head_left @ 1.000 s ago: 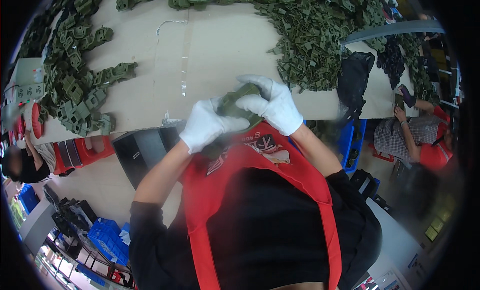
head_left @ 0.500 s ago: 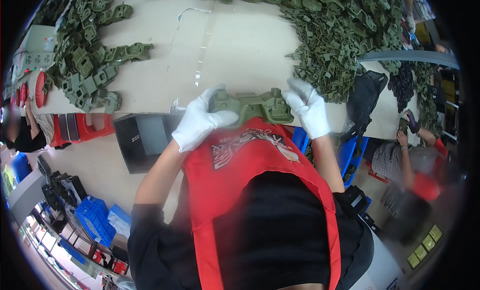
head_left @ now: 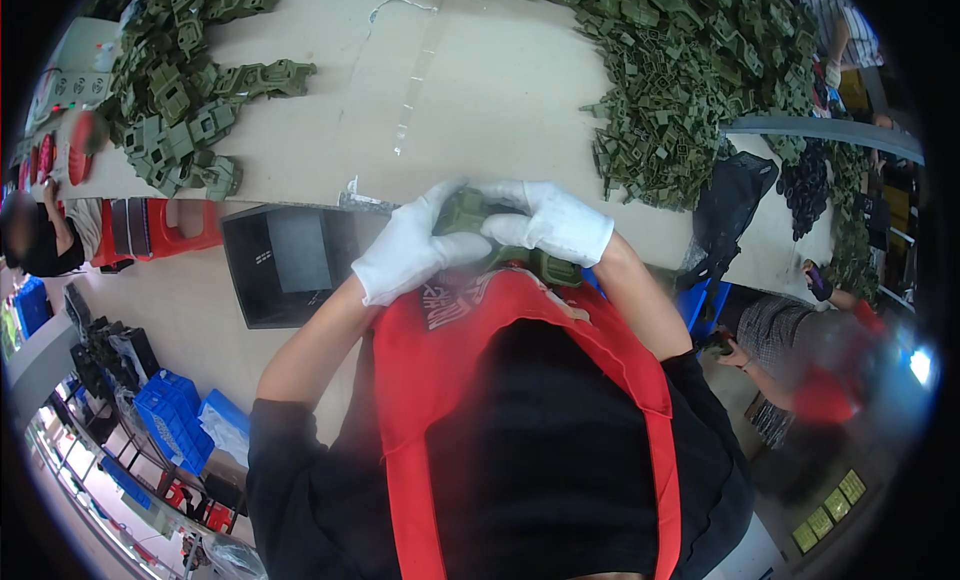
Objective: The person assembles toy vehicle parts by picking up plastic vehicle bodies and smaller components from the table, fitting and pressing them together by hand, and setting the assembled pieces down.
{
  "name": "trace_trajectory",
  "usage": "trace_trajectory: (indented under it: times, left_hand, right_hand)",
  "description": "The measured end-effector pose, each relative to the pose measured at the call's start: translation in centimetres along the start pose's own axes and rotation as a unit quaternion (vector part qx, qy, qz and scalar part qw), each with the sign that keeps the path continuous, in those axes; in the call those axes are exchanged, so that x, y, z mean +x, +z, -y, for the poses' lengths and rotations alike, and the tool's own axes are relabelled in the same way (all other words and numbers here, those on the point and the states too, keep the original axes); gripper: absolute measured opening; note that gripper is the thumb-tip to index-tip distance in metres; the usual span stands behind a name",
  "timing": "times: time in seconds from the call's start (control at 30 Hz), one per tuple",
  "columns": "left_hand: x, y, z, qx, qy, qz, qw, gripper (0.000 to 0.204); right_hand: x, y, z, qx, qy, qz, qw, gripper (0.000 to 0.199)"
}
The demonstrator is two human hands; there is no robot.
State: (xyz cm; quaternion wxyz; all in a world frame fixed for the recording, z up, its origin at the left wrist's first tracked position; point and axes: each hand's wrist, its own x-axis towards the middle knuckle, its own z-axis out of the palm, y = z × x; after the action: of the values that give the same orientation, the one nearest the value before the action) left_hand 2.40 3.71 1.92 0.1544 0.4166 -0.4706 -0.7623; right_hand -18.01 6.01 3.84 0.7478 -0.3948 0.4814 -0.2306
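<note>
A dark green molded plastic part (head_left: 462, 212) is at the table's near edge, just in front of my red apron. My left hand (head_left: 418, 242), in a white glove, grips its left end, with the thumb across the near side. My right hand (head_left: 552, 222), gloved the same way, reaches over the part's middle. Its fingers and thumb close on the part beside my left hand. Much of the part is hidden under the gloves; its right end shows below my right palm.
Similar green parts (head_left: 165, 105) lie heaped on the table's left. Small green pieces (head_left: 655, 120) are piled at the right, near a black bag (head_left: 735, 205). A black bin (head_left: 285, 270) stands below the table edge. Another person (head_left: 800, 355) works at far right.
My right hand has moved left from the part's right end onto its middle, beside my left hand. My left hand stays on the left end. The co-worker at right has shifted an arm.
</note>
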Motion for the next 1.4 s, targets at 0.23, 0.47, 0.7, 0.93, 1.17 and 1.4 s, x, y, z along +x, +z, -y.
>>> trace_trajectory:
  times: [0.23,0.47,0.7,0.93,1.17,1.4]
  left_hand:
    - [0.0,1.1,-1.8,0.133,-0.003,-0.039,0.99,0.069]
    - [1.6,2.2,0.1,0.04,-0.042,-0.041,0.997,0.058]
    - [-0.3,4.2,-4.6,0.299,0.034,-0.143,0.943,0.075]
    - [3.7,1.4,-3.1,0.212,0.004,-0.141,0.967,0.083]
    - [8.0,-0.9,-2.6,-0.121,0.136,-0.147,0.972,0.083]
    - [23.7,-22.3,-10.6,-0.204,0.081,-0.196,0.956,0.053]
  right_hand:
    - [-0.8,1.4,0.5,-0.008,0.058,-0.093,0.994,0.043]
    - [1.2,-2.3,-3.0,0.053,0.045,-0.025,0.997,0.046]
    - [-1.3,-1.4,-0.2,-0.434,-0.096,-0.025,0.895,0.069]
    - [2.7,-1.9,-0.5,-0.292,-0.077,-0.055,0.952,0.061]
    - [13.5,-3.3,4.1,0.033,-0.06,-0.187,0.98,0.042]
    - [18.1,-4.2,3.9,0.01,-0.099,-0.245,0.964,0.049]
